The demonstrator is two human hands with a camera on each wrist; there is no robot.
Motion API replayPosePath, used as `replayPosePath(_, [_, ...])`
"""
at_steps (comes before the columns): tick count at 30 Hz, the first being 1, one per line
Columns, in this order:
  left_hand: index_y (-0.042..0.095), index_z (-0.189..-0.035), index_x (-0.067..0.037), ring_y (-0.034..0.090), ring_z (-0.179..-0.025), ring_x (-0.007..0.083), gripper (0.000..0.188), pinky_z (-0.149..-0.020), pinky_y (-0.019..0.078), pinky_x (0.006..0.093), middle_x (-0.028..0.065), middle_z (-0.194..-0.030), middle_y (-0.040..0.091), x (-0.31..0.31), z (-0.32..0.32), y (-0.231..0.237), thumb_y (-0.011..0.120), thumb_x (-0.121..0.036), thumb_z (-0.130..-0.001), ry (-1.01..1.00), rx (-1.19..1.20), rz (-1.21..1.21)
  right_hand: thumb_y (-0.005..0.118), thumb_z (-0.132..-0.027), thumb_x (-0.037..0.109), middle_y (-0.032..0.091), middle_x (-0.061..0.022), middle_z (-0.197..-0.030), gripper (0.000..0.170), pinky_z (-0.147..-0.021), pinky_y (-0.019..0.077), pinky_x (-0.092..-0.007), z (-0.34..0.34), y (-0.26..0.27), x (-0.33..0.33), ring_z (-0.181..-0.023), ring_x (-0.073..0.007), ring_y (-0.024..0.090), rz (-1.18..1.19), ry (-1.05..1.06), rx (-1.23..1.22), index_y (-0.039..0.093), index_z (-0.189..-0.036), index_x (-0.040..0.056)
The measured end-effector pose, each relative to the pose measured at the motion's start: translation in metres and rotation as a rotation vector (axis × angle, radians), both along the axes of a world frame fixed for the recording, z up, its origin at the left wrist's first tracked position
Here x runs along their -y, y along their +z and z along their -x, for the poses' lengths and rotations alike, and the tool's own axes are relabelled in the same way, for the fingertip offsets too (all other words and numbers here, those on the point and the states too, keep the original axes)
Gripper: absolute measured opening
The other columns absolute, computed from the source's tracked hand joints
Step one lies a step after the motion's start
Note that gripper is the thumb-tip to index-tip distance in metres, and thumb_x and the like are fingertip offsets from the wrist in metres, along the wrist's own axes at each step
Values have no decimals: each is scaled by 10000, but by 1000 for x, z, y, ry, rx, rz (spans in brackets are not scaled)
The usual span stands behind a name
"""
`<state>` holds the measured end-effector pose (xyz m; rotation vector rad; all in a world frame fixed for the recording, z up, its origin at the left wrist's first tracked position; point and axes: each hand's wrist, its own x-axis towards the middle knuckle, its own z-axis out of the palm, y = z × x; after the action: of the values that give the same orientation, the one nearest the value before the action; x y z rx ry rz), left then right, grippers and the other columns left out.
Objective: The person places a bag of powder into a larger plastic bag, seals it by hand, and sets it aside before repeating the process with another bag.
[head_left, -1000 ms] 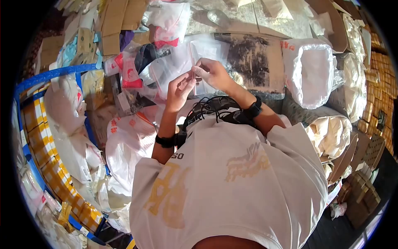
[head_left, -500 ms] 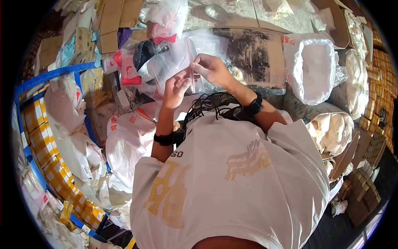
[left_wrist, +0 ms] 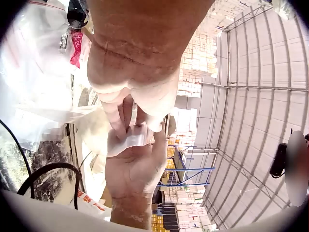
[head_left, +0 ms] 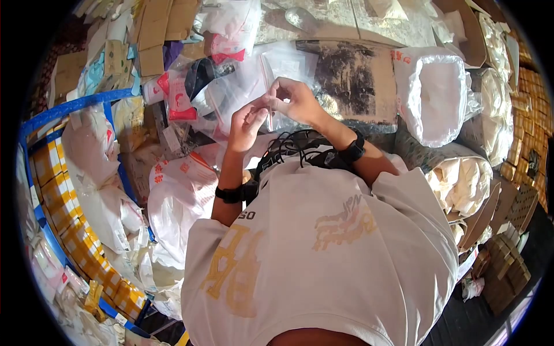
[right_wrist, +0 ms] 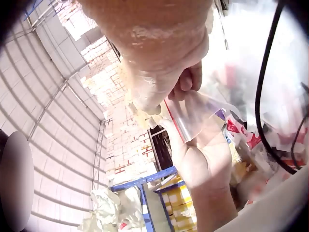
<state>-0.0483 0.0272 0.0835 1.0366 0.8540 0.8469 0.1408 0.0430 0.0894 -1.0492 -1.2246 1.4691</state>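
Note:
A clear zip-lock bag (right_wrist: 193, 113) with a red line along its closure is stretched between both hands. My left hand (head_left: 246, 127) pinches the closure edge from the left, thumb and fingers close together. From the other side my right hand (head_left: 297, 101) pinches the same edge, its thumb and index finger bent into a ring. The fingertips of the two hands nearly meet in the head view. In the left wrist view, the right hand (left_wrist: 133, 169) faces the left across the clear plastic. More clear plastic bags (head_left: 234, 92) lie beyond the fingers.
A dusty dark board (head_left: 358, 83) lies right of the hands. Beyond it is a metal scoop (head_left: 300, 18) on a pale surface. To the right stands a liner-covered tub (head_left: 441, 104) of white contents. Red-and-white packets (head_left: 182, 104) and a blue rack (head_left: 75, 102) are at left.
Both hands stay near the same spot along the red line. The right thumb and fingers have bent into a rounder ring, and the bag's upper part has sunk lower.

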Motion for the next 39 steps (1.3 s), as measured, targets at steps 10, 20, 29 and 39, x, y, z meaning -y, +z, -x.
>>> replayPosePath(10, [535,-1301,96,610,-1042,138,360,-949,476,288,82,-1149,639,-7,-2,5,578,-69,-984,18,-17,19,675,-893,120,646,-36,-691,149,-610,499,-257,0,3,-3,-660,-92,634,-12,-5,13,589,-819,25])
replayPosePath(20, [631,-1206,46,625,-885,75,305,-771,489,217,35,-982,691,-11,-8,-4,589,36,-904,65,-331,-122,648,-863,171,691,-135,-775,166,-656,523,-351,1,4,-4,-693,-228,668,-102,0,399,672,-901,11])
replayPosePath(29, [670,-1109,43,697,-840,179,250,-755,531,295,157,-965,716,-11,-8,-6,616,36,-866,117,-636,-426,623,-773,148,631,-169,-759,122,-658,501,-449,19,-1,5,-733,-384,629,-132,-139,543,595,-790,31])
replayPosePath(39, [687,-1059,33,654,-745,135,191,-692,516,278,118,-873,717,-6,0,-5,634,-100,-933,107,-589,-270,658,-773,139,602,-162,-696,159,-590,489,-379,21,-6,6,-621,-317,607,-180,-103,499,585,-783,-1])
